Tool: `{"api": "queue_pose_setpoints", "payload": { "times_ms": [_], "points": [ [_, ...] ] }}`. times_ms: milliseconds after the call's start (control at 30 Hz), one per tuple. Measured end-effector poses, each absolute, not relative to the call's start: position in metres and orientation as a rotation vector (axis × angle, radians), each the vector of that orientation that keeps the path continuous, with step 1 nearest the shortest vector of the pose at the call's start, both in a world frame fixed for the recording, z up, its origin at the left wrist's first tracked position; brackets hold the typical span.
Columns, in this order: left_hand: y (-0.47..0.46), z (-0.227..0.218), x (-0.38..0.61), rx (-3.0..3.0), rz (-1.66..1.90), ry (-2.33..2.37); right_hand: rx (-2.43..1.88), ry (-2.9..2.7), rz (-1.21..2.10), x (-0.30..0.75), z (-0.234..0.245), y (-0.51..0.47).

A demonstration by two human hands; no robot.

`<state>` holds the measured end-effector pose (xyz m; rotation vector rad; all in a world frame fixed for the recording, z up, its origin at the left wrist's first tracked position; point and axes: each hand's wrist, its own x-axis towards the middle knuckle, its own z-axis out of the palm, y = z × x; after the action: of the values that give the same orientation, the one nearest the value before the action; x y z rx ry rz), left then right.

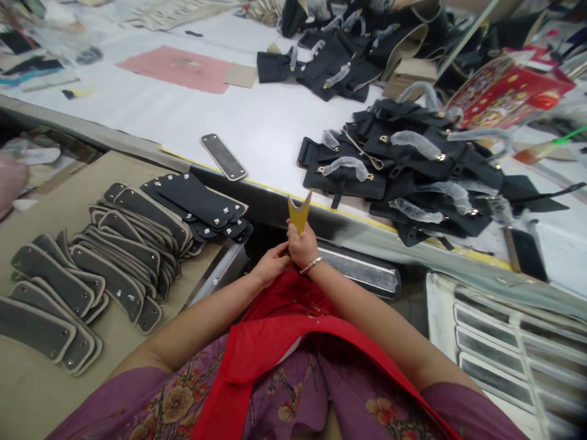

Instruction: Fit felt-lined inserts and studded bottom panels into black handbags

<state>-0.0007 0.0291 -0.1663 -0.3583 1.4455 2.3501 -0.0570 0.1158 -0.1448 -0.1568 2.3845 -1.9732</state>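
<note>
Grips the yellow piece (299, 216) upright in the curled right hand (303, 247), near the table (275, 125), perhaps for steadiness; holds the left hand (273, 264) bent close beside, seemingly for support; cannot tell whether pinching anything.

No text, label, brand, number or sign readable. Glossy red packet with gold and multicoloured pattern (509, 85), right side of white-covered worktable (156, 116): printed surface, any lettering too blurred to make out. Bright red cloth apron (250, 345): small pale marks near waist, illegible; cannot tell whether writing or decoration. Flat pink rectangular sheet (160, 68): small blurred patch near middle, too unclear to tell if print. Flat yellow piece with notched end (299, 217): no legible characters on visible face.
</note>
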Motion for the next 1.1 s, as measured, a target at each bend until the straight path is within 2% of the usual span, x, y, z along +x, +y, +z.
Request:
{"api": "queue_pose_setpoints", "payload": {
  "times_ms": [67,167,267,367,433,567,633,733,967,1100],
  "points": [
    [0.030,-0.172,0.000,-0.378,2.352,1.504,-0.306,2.650,-1.686,-0.053,-0.137,0.118],
    [0.029,-0.179,-0.001,-0.374,2.300,1.635,-0.469,2.698,-1.390,-0.047,-0.127,0.114],
    [0.028,-0.178,-0.008,-0.290,2.152,1.700,-0.313,2.684,-1.315,-0.050,-0.126,0.114],
    [0.027,-0.169,-0.014,-0.097,1.931,1.876,-0.127,2.656,-1.491,-0.050,-0.122,0.134],
    [0.026,-0.162,-0.016,0.092,1.732,2.186,-0.025,2.653,-1.645,-0.044,-0.114,0.166],
    [0.031,-0.151,-0.020,0.645,1.102,2.788,0.265,2.563,-1.817,-0.010,-0.098,0.270],
    [0.044,-0.146,-0.020,0.867,0.786,2.861,0.623,2.267,-2.047,0.012,-0.097,0.325],
    [0.083,-0.135,-0.019,1.079,0.489,2.843,0.758,2.094,-2.221,0.035,-0.101,0.380],
    [0.194,-0.126,-0.013,1.327,0.414,2.717,0.697,1.742,-2.792,-0.011,-0.109,0.386],
    [0.210,-0.133,-0.016,1.342,0.435,2.747,0.572,1.522,-2.859,-0.048,-0.116,0.372]
  ]
}}
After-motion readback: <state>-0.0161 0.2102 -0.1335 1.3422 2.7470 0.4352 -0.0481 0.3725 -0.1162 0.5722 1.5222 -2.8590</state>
